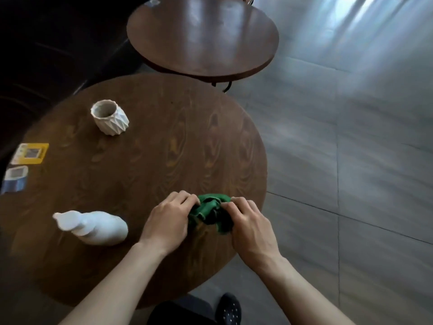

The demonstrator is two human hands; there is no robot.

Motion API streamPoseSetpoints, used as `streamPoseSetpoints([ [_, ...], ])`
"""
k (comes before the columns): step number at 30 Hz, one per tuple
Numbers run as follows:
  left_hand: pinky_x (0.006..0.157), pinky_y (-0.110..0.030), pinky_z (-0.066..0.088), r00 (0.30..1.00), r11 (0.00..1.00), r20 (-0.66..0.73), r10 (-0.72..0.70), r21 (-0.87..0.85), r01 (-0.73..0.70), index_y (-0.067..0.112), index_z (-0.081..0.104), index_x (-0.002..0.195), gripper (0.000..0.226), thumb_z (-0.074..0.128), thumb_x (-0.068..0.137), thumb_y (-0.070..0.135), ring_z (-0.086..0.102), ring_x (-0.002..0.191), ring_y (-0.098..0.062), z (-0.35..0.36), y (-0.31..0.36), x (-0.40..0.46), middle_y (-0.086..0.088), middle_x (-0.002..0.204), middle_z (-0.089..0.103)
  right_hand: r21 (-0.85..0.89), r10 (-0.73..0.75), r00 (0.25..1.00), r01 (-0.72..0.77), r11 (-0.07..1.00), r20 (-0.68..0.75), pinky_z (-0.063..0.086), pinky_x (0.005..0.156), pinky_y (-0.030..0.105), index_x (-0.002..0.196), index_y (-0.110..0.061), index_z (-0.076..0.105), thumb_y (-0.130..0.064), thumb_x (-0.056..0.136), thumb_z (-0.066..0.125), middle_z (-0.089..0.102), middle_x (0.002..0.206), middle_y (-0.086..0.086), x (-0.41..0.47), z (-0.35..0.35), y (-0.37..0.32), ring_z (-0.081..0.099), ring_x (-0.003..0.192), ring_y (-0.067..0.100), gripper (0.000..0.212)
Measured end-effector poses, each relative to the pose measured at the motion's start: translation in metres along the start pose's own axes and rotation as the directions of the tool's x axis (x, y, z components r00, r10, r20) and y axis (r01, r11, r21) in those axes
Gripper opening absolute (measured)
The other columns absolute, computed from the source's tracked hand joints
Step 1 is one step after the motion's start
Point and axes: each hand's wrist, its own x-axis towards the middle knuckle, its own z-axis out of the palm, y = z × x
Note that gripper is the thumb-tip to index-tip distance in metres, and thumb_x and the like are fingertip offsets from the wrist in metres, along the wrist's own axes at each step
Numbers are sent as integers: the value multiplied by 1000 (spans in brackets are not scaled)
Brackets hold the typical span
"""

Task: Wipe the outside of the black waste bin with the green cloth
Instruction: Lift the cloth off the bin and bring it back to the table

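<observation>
Head view: the green cloth (210, 213) lies bunched on the near right part of the round table (145, 160), its long axis running roughly left to right. Left hand (167, 221) and right hand (249, 222) pinch its opposite ends, fingers (187, 198) curled. A white bottle (93, 227) lies left of them.

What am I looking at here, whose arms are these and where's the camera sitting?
The camera is worn on a person's head and looks down, so the two bare arms reaching in from below are the wearer's own. The left hand and right hand together grip a bunched green cloth over a round wooden table. Also on that table stand a white faceted pot and a white spray bottle, with two small printed cards near the left edge. A second round table stands beyond, on a grey tiled floor. No black waste bin shows in this view.
</observation>
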Motion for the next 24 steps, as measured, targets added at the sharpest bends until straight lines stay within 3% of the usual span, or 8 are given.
streamPoseSetpoints([
  [3, 102, -32, 47, 992, 998, 114, -55, -6, 56, 35, 50, 129, 45, 59, 87, 22, 50, 125, -12, 34, -12, -5, 12, 130, 54, 45, 25, 990, -31, 998, 142, 48, 114, 40, 155, -26, 46, -17, 99, 58, 40, 164, 10, 1, 40, 20, 40, 149, 30, 57],
  [5, 114, -34, 36, 988, 997, 135, -75, 2, 75, 40, 39, 140, 52, 53, 90, 40, 42, 135, -12, 51, -16, -9, 12, 141, 48, 102, 35, 989, -50, 994, 144, 31, 127, 43, 162, -29, 32, -31, 107, 48, 26, 171, 11, 1, 58, 25, 22, 159, 29, 58],
  [8, 123, -41, 19, 994, 998, 96, -59, 26, 57, 41, 19, 153, 63, 36, 95, 59, 18, 151, -14, 67, -19, -2, 8, 160, 27, 122, 11, 993, -25, 992, 115, 20, 131, 45, 166, -31, 19, -45, 110, 39, 15, 174, 10, 6, 77, 26, 7, 163, 27, 62],
  [13, 125, -45, 6, 984, 994, 174, -27, 108, 8, 37, -6, 156, 72, 25, 96, 61, -15, 152, -15, 97, -19, 15, 5, 167, -6, 140, 5, 984, -30, 990, 175, 10, 133, 47, 166, -37, -4, -43, 108, 42, -11, 175, 1, 9, 108, 27, -15, 162, 23, 74],
  [17, 125, -46, 2, 982, 992, 189, -32, 126, 8, 36, -12, 155, 75, 26, 96, 60, -19, 151, -16, 109, -27, 15, 4, 167, -10, 87, 31, 989, -44, 995, 147, -1, 132, 44, 165, -38, -11, -46, 106, 44, -20, 174, -1, 6, 125, 25, -25, 159, 21, 80],
  [24, 124, -47, 0, 978, 987, 209, -10, 160, -24, 37, -18, 154, 75, 22, 96, 62, -22, 151, -18, 112, -33, 16, 3, 167, -14, -39, 61, 985, -56, 998, 162, -5, 131, 45, 165, -35, -11, -56, 106, 32, -18, 174, 5, 7, 134, 23, -22, 160, 26, 75],
])
